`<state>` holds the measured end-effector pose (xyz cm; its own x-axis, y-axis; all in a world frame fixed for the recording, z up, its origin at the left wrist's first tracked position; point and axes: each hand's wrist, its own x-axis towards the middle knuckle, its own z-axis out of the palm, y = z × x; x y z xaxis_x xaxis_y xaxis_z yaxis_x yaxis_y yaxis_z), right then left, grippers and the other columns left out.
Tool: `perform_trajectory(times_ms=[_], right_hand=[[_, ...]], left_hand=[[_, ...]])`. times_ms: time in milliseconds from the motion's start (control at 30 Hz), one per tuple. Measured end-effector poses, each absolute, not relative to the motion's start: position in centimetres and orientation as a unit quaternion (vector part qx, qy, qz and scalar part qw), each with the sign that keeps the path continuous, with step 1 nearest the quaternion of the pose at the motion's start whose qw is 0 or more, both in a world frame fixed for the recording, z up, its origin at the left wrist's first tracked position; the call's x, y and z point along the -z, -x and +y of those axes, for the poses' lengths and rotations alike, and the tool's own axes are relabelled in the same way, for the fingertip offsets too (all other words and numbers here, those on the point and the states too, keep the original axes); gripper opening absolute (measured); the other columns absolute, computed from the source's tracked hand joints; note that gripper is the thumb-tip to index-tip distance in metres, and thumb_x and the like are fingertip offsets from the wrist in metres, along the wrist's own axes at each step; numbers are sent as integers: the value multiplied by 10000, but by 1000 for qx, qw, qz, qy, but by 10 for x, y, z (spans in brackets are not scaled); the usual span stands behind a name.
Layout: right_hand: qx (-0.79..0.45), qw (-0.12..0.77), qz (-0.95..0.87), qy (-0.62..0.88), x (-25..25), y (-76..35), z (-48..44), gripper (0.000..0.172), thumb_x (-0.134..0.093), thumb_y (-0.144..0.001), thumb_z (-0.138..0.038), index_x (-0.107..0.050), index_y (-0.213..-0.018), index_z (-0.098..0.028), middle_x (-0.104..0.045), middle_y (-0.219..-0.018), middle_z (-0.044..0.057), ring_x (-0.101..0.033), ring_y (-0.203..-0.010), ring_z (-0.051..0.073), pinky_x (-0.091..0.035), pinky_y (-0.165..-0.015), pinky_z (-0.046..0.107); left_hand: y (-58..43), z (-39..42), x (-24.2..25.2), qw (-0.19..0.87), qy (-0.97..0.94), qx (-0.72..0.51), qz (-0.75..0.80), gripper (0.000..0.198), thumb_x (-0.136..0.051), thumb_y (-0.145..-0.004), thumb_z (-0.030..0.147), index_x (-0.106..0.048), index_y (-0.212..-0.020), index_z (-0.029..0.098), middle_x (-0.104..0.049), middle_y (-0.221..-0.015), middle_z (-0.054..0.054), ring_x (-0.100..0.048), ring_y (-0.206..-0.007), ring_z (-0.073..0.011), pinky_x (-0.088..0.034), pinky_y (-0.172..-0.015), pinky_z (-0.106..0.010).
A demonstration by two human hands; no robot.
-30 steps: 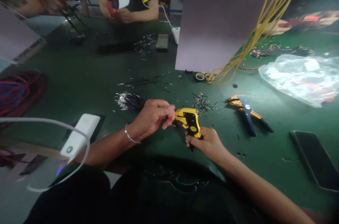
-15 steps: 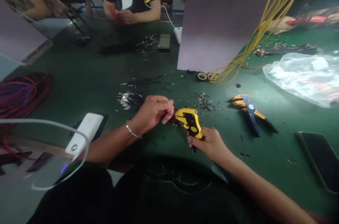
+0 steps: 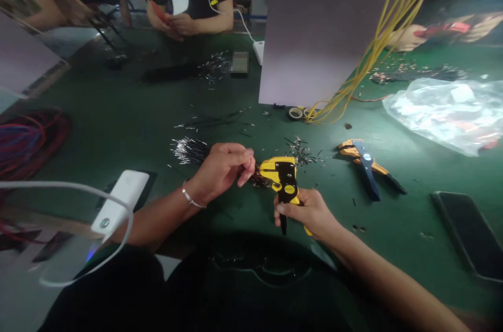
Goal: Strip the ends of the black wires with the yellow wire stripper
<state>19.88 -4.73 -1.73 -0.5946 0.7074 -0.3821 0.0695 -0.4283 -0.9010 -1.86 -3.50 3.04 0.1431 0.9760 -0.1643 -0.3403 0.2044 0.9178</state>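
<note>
My right hand (image 3: 308, 211) is closed round the handles of a yellow and black wire stripper (image 3: 282, 176), whose head points left. My left hand (image 3: 222, 167) pinches a thin dark wire between thumb and fingers, and the wire's end reaches the stripper's jaws. Behind my left hand lies a bundle of short dark wires with bare ends (image 3: 192, 150) on the green table (image 3: 129, 112). Cut bits of insulation (image 3: 302, 153) are scattered just beyond the stripper.
A second orange and blue stripper (image 3: 367, 167) lies to the right, a phone (image 3: 467, 232) beyond it. A plastic bag (image 3: 444, 112), yellow cables (image 3: 377, 44), a grey board (image 3: 318, 28), tape rolls (image 3: 295, 112), a white power bank (image 3: 120, 206). Other people work opposite.
The stripper's handles have opened a little and its head has tilted more upright. My left hand stays pinched on the wire at the jaws.
</note>
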Motion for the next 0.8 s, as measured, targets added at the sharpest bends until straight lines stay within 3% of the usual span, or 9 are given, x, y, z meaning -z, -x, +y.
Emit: perform_trajectory(times_ms=[233, 400, 533, 800], right_hand=[[-689, 234, -522, 445, 20, -203, -39, 247, -761, -671, -348, -676, -767, -138, -682, -601, 39, -627, -564, 171, -517, -577, 305], [-639, 373, -445, 505, 11, -223, -16, 257, -786, -659, -366, -656, -751, -164, -678, -637, 32, -655, -578, 192, -554, -588, 325], [-692, 276, -502, 439, 9, -222, -23, 257, -777, -688, -363, -664, -799, -160, -702, -662, 51, -662, -638, 198, -558, -665, 342], [-774, 124, -517, 345, 13, -208, -40, 318, -729, -738, -404, -654, -880, -130, -716, -749, 74, -681, -705, 198, -531, -661, 324]], left_hand=[[29, -27, -28, 687, -363, -482, 406, 305, -619, -822, 256, -535, -561, 123, -517, -522, -4, -461, -411, -67, -299, -342, -183], [28, -34, -32, 674, -383, -479, 413, 299, -618, -839, 279, -554, -589, 129, -553, -544, -5, -454, -386, -55, -312, -343, -181], [29, -28, -30, 652, -381, -514, 405, 291, -629, -830, 265, -565, -582, 128, -550, -546, -7, -464, -403, -65, -319, -338, -184], [33, -30, -34, 632, -381, -543, 401, 284, -655, -806, 250, -577, -563, 125, -568, -551, -15, -475, -394, -74, -327, -312, -187]])
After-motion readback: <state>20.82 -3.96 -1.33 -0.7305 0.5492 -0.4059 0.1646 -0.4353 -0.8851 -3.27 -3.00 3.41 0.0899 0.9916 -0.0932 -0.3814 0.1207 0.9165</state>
